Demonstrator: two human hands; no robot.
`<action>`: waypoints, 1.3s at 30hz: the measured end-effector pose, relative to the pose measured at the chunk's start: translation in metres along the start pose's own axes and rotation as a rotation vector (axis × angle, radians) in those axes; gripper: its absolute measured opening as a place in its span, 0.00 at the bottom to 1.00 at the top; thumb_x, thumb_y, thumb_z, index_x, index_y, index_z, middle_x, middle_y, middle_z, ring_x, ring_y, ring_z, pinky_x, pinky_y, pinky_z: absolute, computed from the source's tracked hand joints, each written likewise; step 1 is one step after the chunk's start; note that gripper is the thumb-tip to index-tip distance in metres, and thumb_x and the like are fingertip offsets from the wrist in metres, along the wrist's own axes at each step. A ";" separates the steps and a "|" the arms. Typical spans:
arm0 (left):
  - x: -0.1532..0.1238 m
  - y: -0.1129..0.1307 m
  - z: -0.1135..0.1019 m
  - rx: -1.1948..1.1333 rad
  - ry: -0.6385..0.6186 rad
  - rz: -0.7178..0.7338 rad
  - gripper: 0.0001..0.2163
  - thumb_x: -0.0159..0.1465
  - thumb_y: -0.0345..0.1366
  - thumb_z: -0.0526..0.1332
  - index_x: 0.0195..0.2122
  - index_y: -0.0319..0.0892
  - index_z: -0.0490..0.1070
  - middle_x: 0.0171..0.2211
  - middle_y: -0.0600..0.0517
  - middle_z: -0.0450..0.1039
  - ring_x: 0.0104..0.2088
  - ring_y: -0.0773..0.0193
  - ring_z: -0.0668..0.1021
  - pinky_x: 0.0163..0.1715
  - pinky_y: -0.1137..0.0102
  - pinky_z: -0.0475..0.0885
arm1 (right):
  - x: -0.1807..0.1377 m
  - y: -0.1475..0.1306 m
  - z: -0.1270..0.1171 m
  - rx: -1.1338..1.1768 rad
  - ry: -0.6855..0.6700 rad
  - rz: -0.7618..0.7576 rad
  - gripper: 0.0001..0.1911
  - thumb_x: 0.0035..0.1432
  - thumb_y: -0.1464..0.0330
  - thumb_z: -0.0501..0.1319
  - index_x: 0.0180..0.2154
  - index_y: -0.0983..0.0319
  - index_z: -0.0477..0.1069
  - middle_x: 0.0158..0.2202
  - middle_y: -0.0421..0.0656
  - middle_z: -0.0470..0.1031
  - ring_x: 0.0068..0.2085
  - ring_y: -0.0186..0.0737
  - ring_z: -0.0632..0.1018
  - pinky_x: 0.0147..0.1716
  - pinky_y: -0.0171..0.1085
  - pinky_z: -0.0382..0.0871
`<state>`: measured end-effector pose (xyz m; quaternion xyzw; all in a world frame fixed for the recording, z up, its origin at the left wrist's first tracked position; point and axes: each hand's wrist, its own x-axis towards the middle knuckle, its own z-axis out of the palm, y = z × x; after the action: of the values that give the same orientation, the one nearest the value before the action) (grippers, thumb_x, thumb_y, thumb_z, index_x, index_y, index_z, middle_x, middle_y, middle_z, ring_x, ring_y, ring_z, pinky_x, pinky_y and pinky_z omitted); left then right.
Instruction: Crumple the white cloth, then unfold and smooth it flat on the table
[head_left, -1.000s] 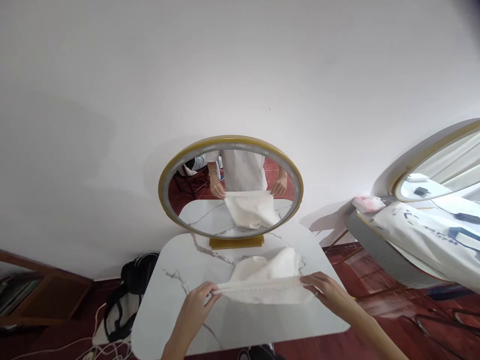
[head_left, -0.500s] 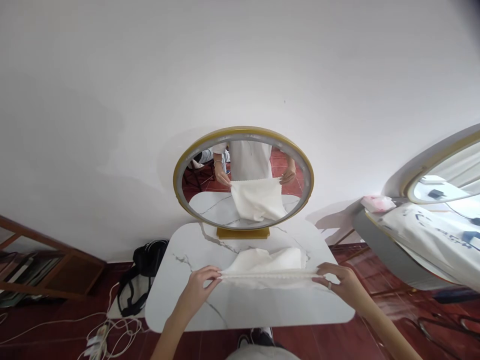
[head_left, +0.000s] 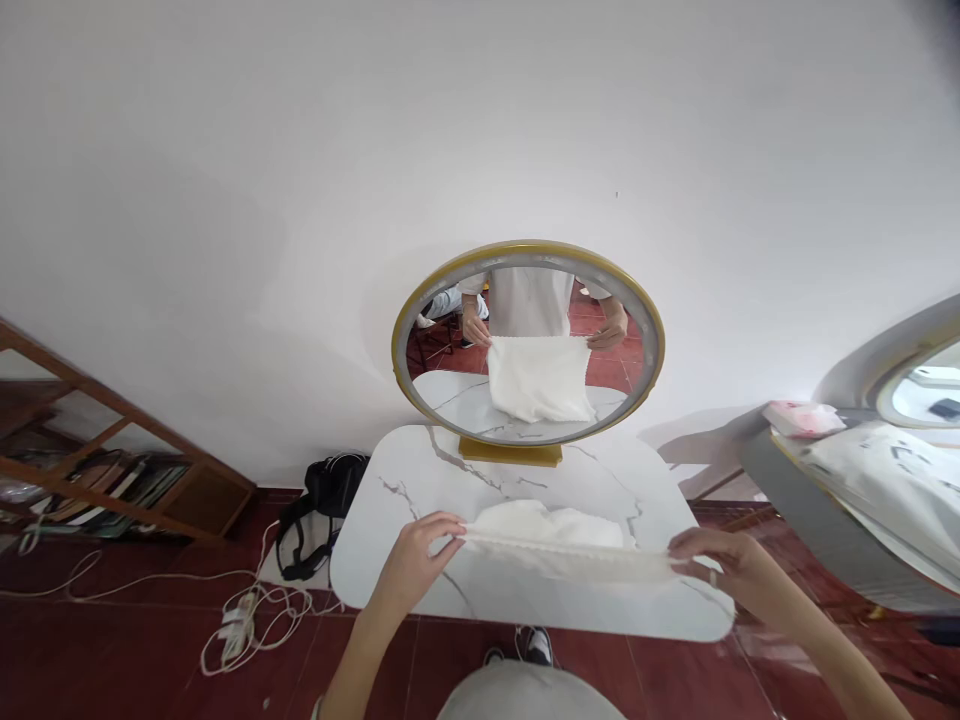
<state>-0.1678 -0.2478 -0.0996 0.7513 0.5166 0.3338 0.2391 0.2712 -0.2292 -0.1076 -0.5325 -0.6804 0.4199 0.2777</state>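
A thin white cloth [head_left: 551, 527] with a finely scalloped edge is stretched between my two hands above the marble-patterned table [head_left: 390, 590]. My left hand [head_left: 415, 562] pinches one upper corner between thumb and fingers. At the opposite corner, my right hand [head_left: 724, 568], a ring on one finger, is pinched too. The cloth's near edge runs almost straight, while its lower part drops toward the tabletop behind. In the oval mirror [head_left: 529, 250], the cloth shows as a hanging rectangle held at both top corners.
The mirror's gold base [head_left: 510, 453] stands at the table's back, by the wall. To the right is another table [head_left: 795, 500] with a pink-and-white packet [head_left: 802, 419] and a white printed bag [head_left: 900, 470]. A black bag [head_left: 334, 490], tangled white cables [head_left: 259, 630] and a wooden shelf [head_left: 202, 500] are at left.
The view has swung left, so everything sits further right in it. The cloth hangs flatter and smoother in the mirror than before. Both hands keep their pinch on its corners.
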 end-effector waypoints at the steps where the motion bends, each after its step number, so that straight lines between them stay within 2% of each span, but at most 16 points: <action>1: 0.004 0.001 -0.001 0.031 0.009 0.019 0.07 0.64 0.35 0.58 0.32 0.45 0.76 0.37 0.51 0.79 0.36 0.63 0.81 0.38 0.70 0.76 | 0.004 -0.002 -0.001 -0.003 0.025 0.000 0.19 0.47 0.51 0.68 0.28 0.61 0.79 0.33 0.49 0.80 0.37 0.47 0.80 0.38 0.40 0.76; 5: 0.036 0.011 -0.014 0.188 0.029 0.091 0.06 0.64 0.33 0.58 0.32 0.45 0.74 0.37 0.52 0.79 0.37 0.62 0.80 0.38 0.69 0.76 | 0.023 -0.021 -0.009 -0.010 0.237 0.008 0.23 0.41 0.47 0.69 0.26 0.61 0.78 0.32 0.48 0.80 0.35 0.47 0.80 0.37 0.40 0.76; 8: 0.066 0.025 -0.032 0.196 0.072 0.162 0.05 0.63 0.33 0.58 0.33 0.44 0.74 0.36 0.52 0.79 0.38 0.63 0.80 0.40 0.69 0.75 | 0.029 -0.045 -0.022 -0.011 0.389 -0.045 0.21 0.41 0.48 0.70 0.27 0.59 0.78 0.33 0.46 0.80 0.37 0.46 0.79 0.39 0.42 0.76; 11: 0.087 0.044 -0.052 0.104 0.147 0.236 0.03 0.62 0.33 0.61 0.33 0.42 0.74 0.35 0.52 0.79 0.36 0.65 0.80 0.40 0.70 0.74 | 0.021 -0.071 -0.031 0.010 0.537 -0.124 0.17 0.43 0.51 0.70 0.27 0.57 0.78 0.34 0.44 0.79 0.39 0.44 0.79 0.41 0.43 0.76; 14: 0.087 0.064 -0.065 0.046 0.191 0.266 0.03 0.61 0.34 0.62 0.32 0.42 0.74 0.34 0.52 0.79 0.35 0.65 0.79 0.38 0.71 0.74 | -0.001 -0.090 -0.031 0.040 0.629 -0.150 0.15 0.43 0.53 0.70 0.27 0.57 0.78 0.32 0.43 0.78 0.36 0.42 0.78 0.37 0.41 0.76; 16: 0.078 0.075 -0.069 0.026 0.181 0.273 0.03 0.61 0.34 0.63 0.31 0.42 0.74 0.33 0.53 0.79 0.34 0.65 0.80 0.38 0.72 0.75 | -0.019 -0.096 -0.029 0.069 0.635 -0.139 0.15 0.43 0.53 0.71 0.26 0.57 0.77 0.32 0.44 0.78 0.36 0.42 0.78 0.37 0.40 0.76; 19: 0.059 0.087 -0.069 0.005 0.091 0.238 0.03 0.61 0.33 0.63 0.30 0.43 0.73 0.32 0.54 0.79 0.33 0.66 0.80 0.37 0.73 0.75 | -0.048 -0.093 -0.032 0.142 0.598 -0.127 0.16 0.44 0.51 0.70 0.24 0.56 0.77 0.32 0.46 0.78 0.37 0.44 0.79 0.37 0.38 0.77; 22: 0.051 0.095 -0.067 -0.036 -0.024 0.172 0.03 0.61 0.35 0.63 0.30 0.44 0.74 0.32 0.54 0.79 0.33 0.65 0.80 0.36 0.73 0.75 | -0.070 -0.083 -0.047 0.176 0.481 -0.169 0.11 0.46 0.56 0.70 0.24 0.55 0.78 0.31 0.47 0.78 0.35 0.47 0.80 0.33 0.39 0.78; 24: 0.057 0.098 -0.061 -0.070 -0.069 0.133 0.03 0.60 0.36 0.64 0.30 0.45 0.74 0.32 0.54 0.78 0.34 0.65 0.80 0.36 0.74 0.75 | -0.076 -0.074 -0.060 0.142 0.420 -0.175 0.08 0.47 0.59 0.70 0.24 0.55 0.78 0.31 0.48 0.78 0.35 0.47 0.80 0.32 0.38 0.78; 27: 0.081 0.098 -0.039 -0.066 -0.071 0.059 0.04 0.60 0.38 0.63 0.30 0.45 0.74 0.33 0.53 0.78 0.34 0.64 0.79 0.34 0.73 0.75 | -0.064 -0.054 -0.076 0.101 0.459 -0.081 0.10 0.47 0.57 0.69 0.25 0.56 0.79 0.32 0.48 0.78 0.36 0.44 0.79 0.33 0.36 0.78; 29: 0.102 0.092 -0.011 -0.002 -0.060 0.011 0.05 0.61 0.39 0.62 0.31 0.46 0.75 0.33 0.54 0.78 0.33 0.65 0.78 0.33 0.72 0.74 | -0.042 -0.033 -0.084 0.100 0.504 0.002 0.15 0.46 0.54 0.69 0.27 0.58 0.79 0.35 0.48 0.79 0.37 0.44 0.79 0.35 0.37 0.78; 31: 0.123 0.080 0.027 0.115 -0.061 -0.031 0.05 0.62 0.37 0.59 0.32 0.46 0.74 0.33 0.54 0.78 0.32 0.65 0.77 0.32 0.72 0.72 | -0.013 -0.003 -0.090 0.075 0.483 0.066 0.17 0.45 0.53 0.69 0.29 0.60 0.78 0.34 0.47 0.79 0.37 0.45 0.79 0.38 0.39 0.77; 36: 0.158 0.039 0.137 0.457 -0.097 -0.235 0.08 0.64 0.29 0.53 0.34 0.45 0.71 0.34 0.54 0.76 0.31 0.66 0.76 0.30 0.73 0.67 | 0.061 0.085 -0.091 -0.144 0.299 0.123 0.11 0.49 0.62 0.62 0.29 0.61 0.79 0.31 0.45 0.81 0.33 0.45 0.81 0.34 0.38 0.76; 39: 0.172 0.015 0.183 0.509 -0.134 -0.298 0.12 0.63 0.24 0.50 0.34 0.43 0.71 0.35 0.52 0.75 0.32 0.66 0.77 0.31 0.73 0.68 | 0.096 0.124 -0.083 -0.205 0.290 0.125 0.09 0.45 0.69 0.59 0.25 0.60 0.78 0.26 0.42 0.80 0.30 0.43 0.80 0.31 0.36 0.75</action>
<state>0.0202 -0.0944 -0.1666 0.7234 0.6713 0.1044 0.1232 0.3742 -0.1045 -0.1805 -0.6541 -0.6381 0.2838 0.2905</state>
